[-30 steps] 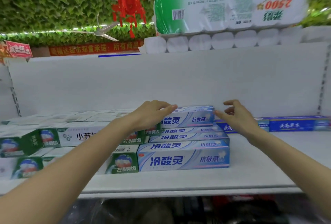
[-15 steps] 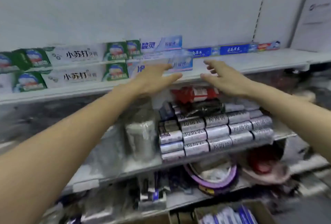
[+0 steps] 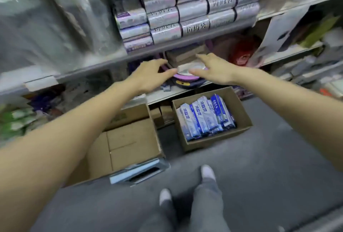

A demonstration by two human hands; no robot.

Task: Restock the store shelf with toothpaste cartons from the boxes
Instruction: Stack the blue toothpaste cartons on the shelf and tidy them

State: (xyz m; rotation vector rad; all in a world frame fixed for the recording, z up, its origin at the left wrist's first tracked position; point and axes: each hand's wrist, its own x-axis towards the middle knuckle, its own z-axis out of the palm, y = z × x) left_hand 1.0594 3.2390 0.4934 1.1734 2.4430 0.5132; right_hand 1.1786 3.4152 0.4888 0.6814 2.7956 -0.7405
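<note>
Toothpaste cartons (image 3: 204,118) sit below the fingers, untouched: blue and white, packed upright and leaning in an open cardboard box (image 3: 213,143) on the floor (image 3: 259,176).

Fingers on both sides are straight and loose, grasping nothing. Those of the left hand (image 3: 150,75) point right (image 3: 157,62); those of the right hand (image 3: 217,70) point left (image 3: 204,58). The two thumbs are close together but apart. Both palms face down, with bare forearms reaching in from the lower corners.

Behind the hands, on a low shelf, is a round purple basin (image 3: 185,80) — its contents are too blurred to make out. On the grey shelf (image 3: 130,57) above it, silver and lilac packs (image 3: 185,9) are stacked in rows. Blurred plastic-wrapped goods fill the far left.

Left of the carton box stands a larger cardboard box (image 3: 130,144), partly covered by the left forearm. A pale blue flat item (image 3: 137,173) leans at its front edge; what it is cannot be told.

At the bottom, grey trouser legs end in two light shoes (image 3: 207,172) on the dark floor — just in front of the boxes.
</note>
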